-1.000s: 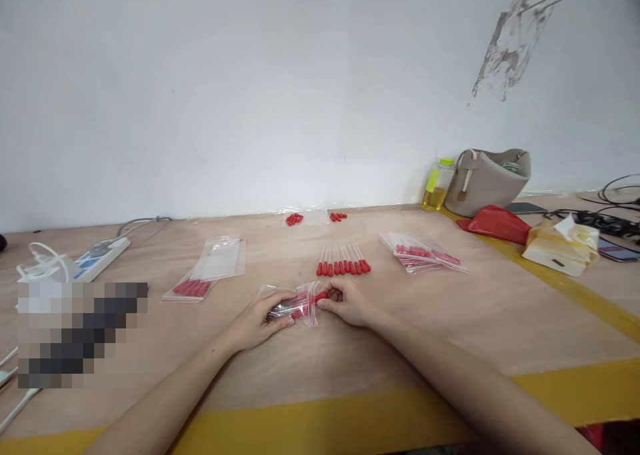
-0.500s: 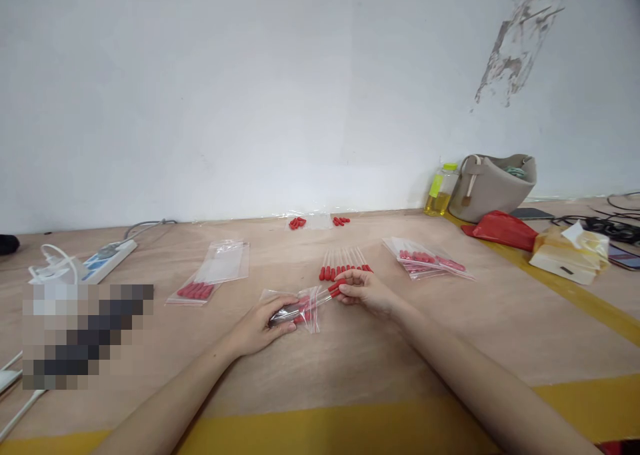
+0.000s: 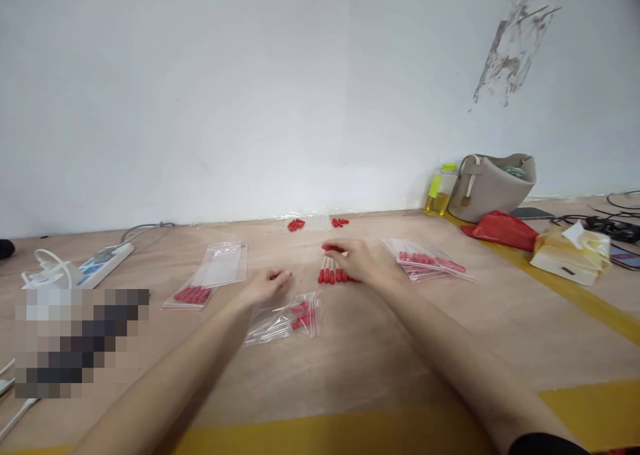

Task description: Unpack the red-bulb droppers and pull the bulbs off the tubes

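A clear zip bag (image 3: 277,322) with several red-tipped sticks in it lies flat on the table. Just behind it is my left hand (image 3: 265,285), off the bag, its fingers curled in; whether they hold anything is hidden. My right hand (image 3: 353,260) is over a row of pale sticks with red tips (image 3: 327,276), covering the row's right part. A small red piece (image 3: 327,247) shows in the pinch of its fingertips; I cannot tell whether it is a stick's tip.
Left are clear bags (image 3: 225,265), one with red tips (image 3: 193,295), and a power strip (image 3: 107,265). Filled bags (image 3: 420,258) lie right. At the wall are small red pieces (image 3: 296,224), a bottle (image 3: 439,192) and a grey bag (image 3: 493,188). A tissue pack (image 3: 570,255) sits far right.
My left hand has let go of the zip bag and moved up and left. My right hand has left the bag and moved up over the row of sticks. The bag now lies on the table.
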A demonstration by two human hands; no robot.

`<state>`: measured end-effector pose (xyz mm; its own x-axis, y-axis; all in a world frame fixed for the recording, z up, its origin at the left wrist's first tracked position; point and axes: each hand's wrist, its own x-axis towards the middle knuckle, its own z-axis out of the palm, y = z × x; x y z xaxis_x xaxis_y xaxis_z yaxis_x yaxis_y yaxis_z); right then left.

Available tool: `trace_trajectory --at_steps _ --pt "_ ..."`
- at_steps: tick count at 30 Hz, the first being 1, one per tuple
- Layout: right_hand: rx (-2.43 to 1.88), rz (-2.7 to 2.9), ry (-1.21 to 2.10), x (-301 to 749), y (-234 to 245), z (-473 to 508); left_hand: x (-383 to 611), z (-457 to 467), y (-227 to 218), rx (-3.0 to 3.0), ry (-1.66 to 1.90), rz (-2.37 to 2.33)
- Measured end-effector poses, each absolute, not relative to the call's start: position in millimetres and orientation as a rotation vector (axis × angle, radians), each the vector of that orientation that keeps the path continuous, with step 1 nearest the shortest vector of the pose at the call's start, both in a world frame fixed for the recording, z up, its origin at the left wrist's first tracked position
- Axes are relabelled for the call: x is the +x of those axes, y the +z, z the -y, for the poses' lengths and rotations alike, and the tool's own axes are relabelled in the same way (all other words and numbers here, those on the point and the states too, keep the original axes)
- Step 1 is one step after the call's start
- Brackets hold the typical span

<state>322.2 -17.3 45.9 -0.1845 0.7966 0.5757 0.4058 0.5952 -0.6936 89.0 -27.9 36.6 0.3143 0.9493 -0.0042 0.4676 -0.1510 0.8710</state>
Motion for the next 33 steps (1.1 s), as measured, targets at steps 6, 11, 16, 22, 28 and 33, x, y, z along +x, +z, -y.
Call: trace_trajectory --at_steps 6,11,16,22,28,33 --pt "-1.014 2.295 0.133 276 21 7 113 -13 29 1.484 0.715 -1.241" --pt "-1.056 2.453 0.039 281 22 17 125 -17 21 1.382 0.691 -1.298" --pt "-1.189 2.297 -0.007 305 27 39 135 -15 17 1.389 0.722 -1.328" --pt "-1.169 2.078 0.201 325 6 63 141 -17 14 1.421 0.782 -1.395" --pt "-1.124 2.063 0.373 317 -6 83 126 -5 15 1.587 0.838 -1.428" --pt "-0.957 2.081 0.448 311 -1 91 87 50 26 2.204 0.818 -1.199"
